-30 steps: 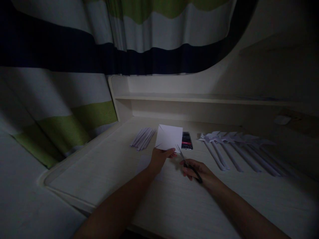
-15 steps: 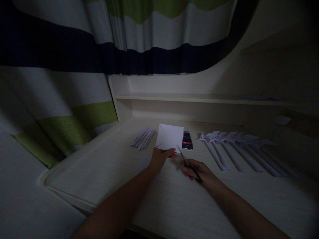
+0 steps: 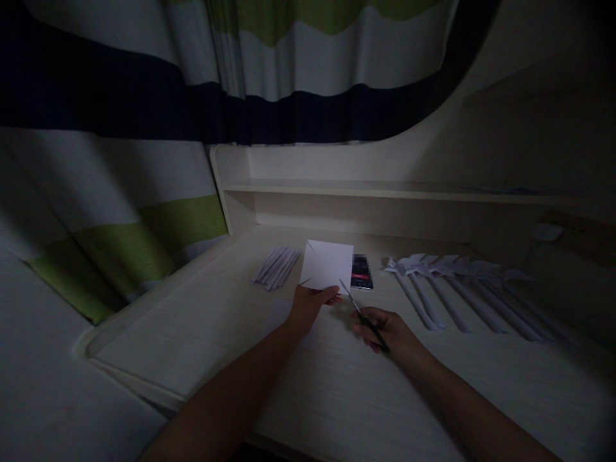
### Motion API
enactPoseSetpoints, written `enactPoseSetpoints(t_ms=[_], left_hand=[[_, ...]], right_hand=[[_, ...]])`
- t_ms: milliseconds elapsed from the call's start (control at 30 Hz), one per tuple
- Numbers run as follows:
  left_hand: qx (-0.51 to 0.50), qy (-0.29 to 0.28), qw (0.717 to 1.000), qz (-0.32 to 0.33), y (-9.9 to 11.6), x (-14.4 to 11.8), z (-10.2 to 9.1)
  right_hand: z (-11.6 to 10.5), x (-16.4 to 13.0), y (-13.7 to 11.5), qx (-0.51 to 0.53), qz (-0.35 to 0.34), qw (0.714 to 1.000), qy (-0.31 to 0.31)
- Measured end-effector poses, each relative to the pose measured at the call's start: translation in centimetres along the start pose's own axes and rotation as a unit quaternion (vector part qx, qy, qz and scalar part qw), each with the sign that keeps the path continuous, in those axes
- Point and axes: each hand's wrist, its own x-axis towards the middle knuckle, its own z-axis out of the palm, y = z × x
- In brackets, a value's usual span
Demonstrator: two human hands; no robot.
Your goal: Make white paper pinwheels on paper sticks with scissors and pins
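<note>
Hands [image 3: 308, 306] on unmarked paper [image 3: 328, 265], scissors [image 3: 359, 312]

1. Left grip [image 3: 308, 307] pinches the square white paper sheet [image 3: 328, 265]; metal scissors [image 3: 359, 310] lie right of it.
2. Rolled paper sticks [image 3: 276, 267] lie left.
3. White paper pinwheels [image 3: 447, 282] lie right on the pale wooden counter [image 3: 202, 333].

White square of paper [image 3: 328, 266]. Dark-handled scissors [image 3: 364, 319], pale metal blades. Pale, faintly wood-grained surface [image 3: 337, 385]. White paper pinwheels [image 3: 447, 282] at right, white rolled sticks [image 3: 275, 267] at left. Black phone [image 3: 361, 272] with a red band. Curtain [image 3: 144, 128] striped white, navy and lime green.
</note>
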Motion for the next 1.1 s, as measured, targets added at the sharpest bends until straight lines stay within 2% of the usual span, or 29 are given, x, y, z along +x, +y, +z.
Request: enactPoseSetpoints(t_ms=[167, 333, 700, 1100], left_hand=[[-0.008, -0.006, 1.0, -0.017, -0.1, -0.2, 0.1], [-0.013, -0.025, 1.0, -0.014, 0.0, -0.4, 0.3], [-0.02, -0.026, 0.999, -0.012, 0.1, -0.5, 0.4], [-0.004, -0.024, 0.999, -0.024, 0.1, -0.6, 0.4]], right_hand=[[0.1, 0.0, -0.6, 0.009, 0.009, 1.0, 0.007], [0.1, 0.2, -0.1, 0.013, -0.002, 1.0, 0.001], [-0.1, 0.3, 0.5, 0.001, -0.018, 1.0, -0.002], [0.1, 0.0, 0.2, -0.002, -0.016, 1.0, 0.004]])
